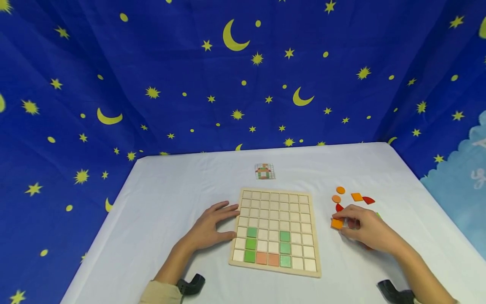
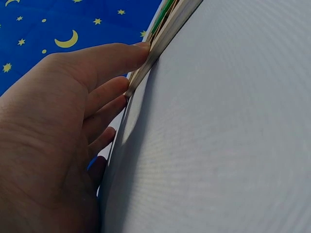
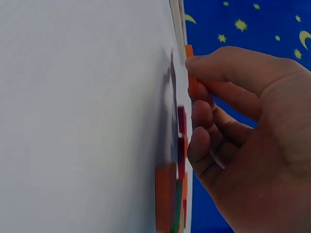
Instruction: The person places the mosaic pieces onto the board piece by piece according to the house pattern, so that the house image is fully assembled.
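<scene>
A square wooden grid board point(image 1: 264, 213) lies on the table, with green and salmon tiles filling several cells in its lower rows. My left hand point(image 1: 211, 226) rests at the board's left edge, thumb and fingertips touching the frame, fingers fairly straight. In the left wrist view the thumb point(image 2: 116, 60) meets the board's side. To the right of the board, my right hand point(image 1: 368, 228) pinches an orange square tile point(image 1: 336, 223) between thumb and fingers. The right wrist view shows this tile point(image 3: 189, 51) edge-on, raised off the table. Loose tiles under the hand are partly hidden.
Beyond the right hand lie orange round tiles point(image 1: 340, 190), an orange square point(image 1: 357, 196) and a red quarter-circle tile point(image 1: 368, 200). Behind the board is a small pattern card point(image 1: 264, 171). A blue star-printed cloth point(image 1: 212, 76) hangs around the white table point(image 1: 182, 181).
</scene>
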Demonstrator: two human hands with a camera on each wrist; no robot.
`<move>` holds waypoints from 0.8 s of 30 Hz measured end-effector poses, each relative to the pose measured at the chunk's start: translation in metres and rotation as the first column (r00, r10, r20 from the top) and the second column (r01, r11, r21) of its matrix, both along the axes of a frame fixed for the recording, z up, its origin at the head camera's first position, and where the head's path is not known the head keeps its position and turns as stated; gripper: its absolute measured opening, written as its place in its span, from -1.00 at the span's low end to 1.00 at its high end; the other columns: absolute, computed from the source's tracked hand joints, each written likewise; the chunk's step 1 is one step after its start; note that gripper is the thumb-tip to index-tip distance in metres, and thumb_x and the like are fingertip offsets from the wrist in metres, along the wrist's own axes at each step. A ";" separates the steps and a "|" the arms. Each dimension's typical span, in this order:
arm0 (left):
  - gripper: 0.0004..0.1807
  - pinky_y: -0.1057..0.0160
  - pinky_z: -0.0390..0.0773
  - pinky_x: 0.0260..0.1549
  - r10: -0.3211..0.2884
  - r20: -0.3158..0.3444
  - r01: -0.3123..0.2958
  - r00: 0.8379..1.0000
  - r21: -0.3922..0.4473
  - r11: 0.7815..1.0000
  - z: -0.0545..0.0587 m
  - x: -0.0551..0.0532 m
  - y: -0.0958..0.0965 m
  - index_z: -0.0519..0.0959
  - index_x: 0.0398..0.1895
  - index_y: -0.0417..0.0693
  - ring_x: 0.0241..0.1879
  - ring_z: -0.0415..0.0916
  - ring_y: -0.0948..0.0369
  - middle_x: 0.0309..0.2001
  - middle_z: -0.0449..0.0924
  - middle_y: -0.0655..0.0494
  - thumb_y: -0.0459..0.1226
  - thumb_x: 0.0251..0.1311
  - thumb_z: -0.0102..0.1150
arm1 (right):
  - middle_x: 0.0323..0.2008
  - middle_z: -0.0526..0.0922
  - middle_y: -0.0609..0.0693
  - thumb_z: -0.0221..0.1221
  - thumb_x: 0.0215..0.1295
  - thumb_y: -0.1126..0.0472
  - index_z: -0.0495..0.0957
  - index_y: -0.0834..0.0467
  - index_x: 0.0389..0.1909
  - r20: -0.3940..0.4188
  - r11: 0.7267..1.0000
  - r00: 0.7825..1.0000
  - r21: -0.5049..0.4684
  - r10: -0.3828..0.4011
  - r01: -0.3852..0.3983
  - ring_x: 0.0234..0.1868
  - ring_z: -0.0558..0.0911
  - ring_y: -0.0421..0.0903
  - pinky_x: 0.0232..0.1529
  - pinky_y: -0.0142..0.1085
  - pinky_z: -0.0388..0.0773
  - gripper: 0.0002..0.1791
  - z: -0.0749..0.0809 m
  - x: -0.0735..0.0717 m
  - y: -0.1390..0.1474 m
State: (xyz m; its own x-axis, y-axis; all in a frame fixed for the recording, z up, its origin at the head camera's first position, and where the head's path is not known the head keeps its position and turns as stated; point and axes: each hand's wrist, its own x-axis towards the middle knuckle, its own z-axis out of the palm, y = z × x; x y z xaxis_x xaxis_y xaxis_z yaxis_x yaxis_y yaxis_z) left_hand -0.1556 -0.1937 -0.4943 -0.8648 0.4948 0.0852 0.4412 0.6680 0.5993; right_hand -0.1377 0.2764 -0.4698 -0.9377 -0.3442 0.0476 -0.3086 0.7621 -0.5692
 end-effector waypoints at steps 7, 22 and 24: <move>-0.31 -0.10 0.10 0.27 -0.007 -0.009 0.007 1.000 -0.007 1.000 -0.001 -0.001 0.000 0.46 0.29 0.29 0.42 -0.05 0.29 0.35 0.23 0.52 0.13 0.04 0.34 | -0.23 0.54 -0.27 0.42 0.05 0.16 0.64 -0.14 -0.05 -0.003 0.999 0.999 -0.007 0.051 -0.051 -0.32 0.44 -0.23 -0.36 -0.39 0.38 -0.60 0.001 -0.003 -0.019; -0.32 -0.11 0.12 0.27 0.004 -0.007 -0.004 1.000 -0.002 1.000 -0.001 0.000 0.000 0.47 0.29 0.29 0.42 -0.04 0.27 0.35 0.23 0.52 0.12 0.04 0.34 | -0.25 0.56 -0.22 0.37 0.10 0.23 0.65 -0.07 -0.03 0.062 0.976 0.978 -0.106 0.198 -0.191 -0.35 0.47 -0.19 -0.42 -0.39 0.43 -0.63 0.006 -0.016 -0.063; -0.32 -0.11 0.12 0.27 0.003 -0.007 -0.003 1.000 -0.004 1.000 -0.001 0.000 0.000 0.46 0.29 0.29 0.42 -0.04 0.28 0.35 0.23 0.52 0.12 0.04 0.34 | -0.24 0.56 -0.22 0.37 0.10 0.22 0.66 -0.07 -0.03 0.075 0.974 0.976 -0.115 0.203 -0.193 -0.37 0.47 -0.19 -0.43 -0.39 0.43 -0.63 0.006 -0.017 -0.067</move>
